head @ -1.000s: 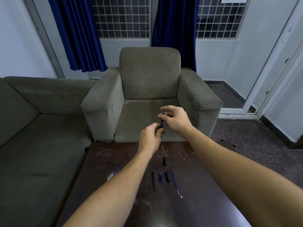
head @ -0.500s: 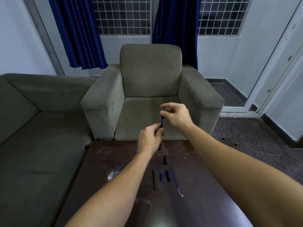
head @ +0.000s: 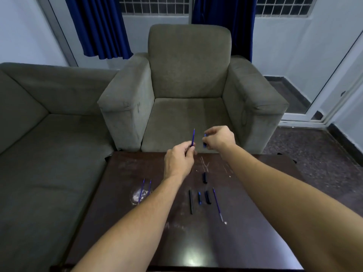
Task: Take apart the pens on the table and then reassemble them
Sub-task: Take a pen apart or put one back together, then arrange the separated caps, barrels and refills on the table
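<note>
Both grips had pulled apart since half a sec ago, when they were bunched on one pen; now each held its own bit. Left grip was clenched, thumb & fingers pinching the bottom of a thin blue refill, a skinny stick w/ a pointy tip, poking up & tilted a little to the right. Right grip was just beside it, not touching, fingers curled round a short blue tube piece. Most of that piece was hidden, so its shape was hard to tell. Both grips were up in the air over the far edge of the surface, which was dark brown, shiny & scratched w/ pale marks.

Other pen bits lay flat on the surface, nearer the person. One short black cap lay alone. Closer in was a row: a long black tube, a short blue bit, a chunky black bit, then a second refill w/ a silvery tip. Well apart on the left, 2 more refills lay side by side over a whitish smudge.

Behind the surface stood a soft, fuzzy grey-green armchair w/ boxy arms, a matching sofa on the left, & dark blue curtains hanging in folds.
</note>
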